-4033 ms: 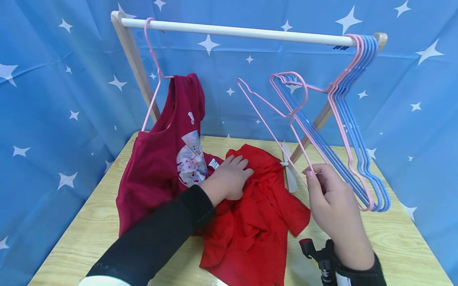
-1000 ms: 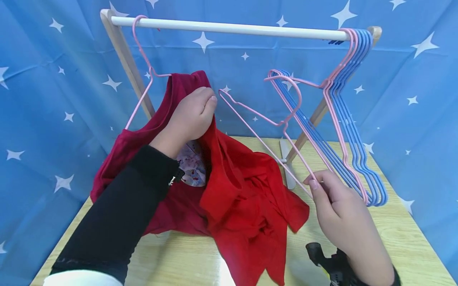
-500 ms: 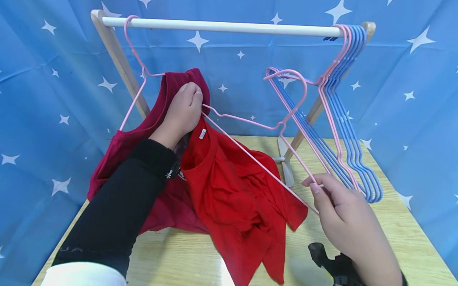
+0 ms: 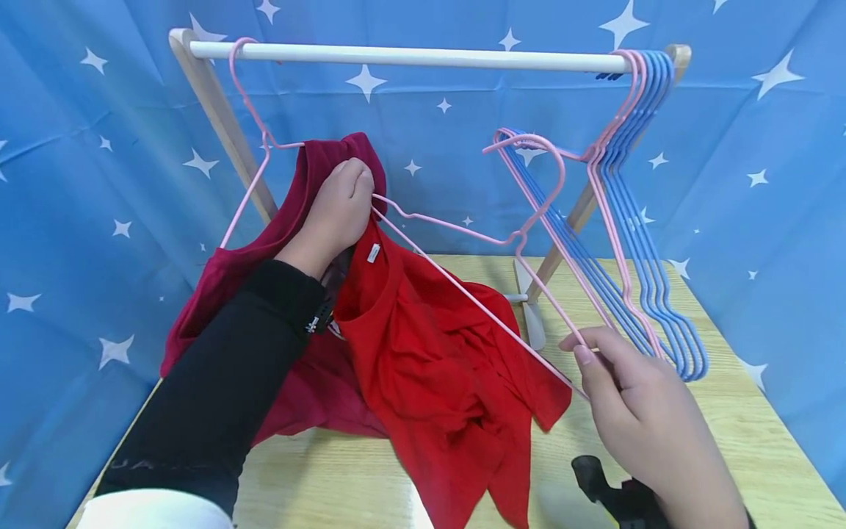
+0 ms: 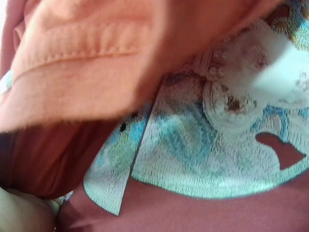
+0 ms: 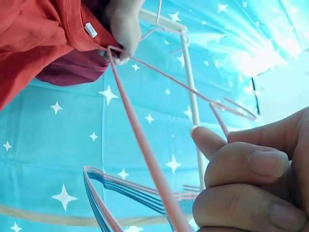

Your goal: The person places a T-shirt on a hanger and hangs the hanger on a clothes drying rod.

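Note:
My left hand (image 4: 338,209) grips the upper edge of a bright red shirt (image 4: 436,353), lifting its neck opening, where a small white tag (image 4: 373,253) shows. The shirt's lower part lies bunched on the table. In the right wrist view, one end of a pink hanger (image 6: 142,142) is at the shirt's neck, right by the left fingers. My right hand (image 4: 651,411) pinches that hanger near its other end, the hook pointing up. Behind the left hand, a dark red sleeveless top (image 4: 225,294) hangs from another pink hanger (image 4: 244,206); its printed front fills much of the left wrist view.
A clothes rack with a white rail (image 4: 410,55) and wooden legs stands across the back of the table (image 4: 311,477). Several blue and pink hangers (image 4: 644,220) hang together at its right end. A blue curtain (image 4: 436,162) with white stars surrounds the table.
The left hand, earlier resting on the bunched red shirt, has lifted its neck up and left. The right hand's hanger has tilted left, its end reaching the neck opening. The last half second shows little movement.

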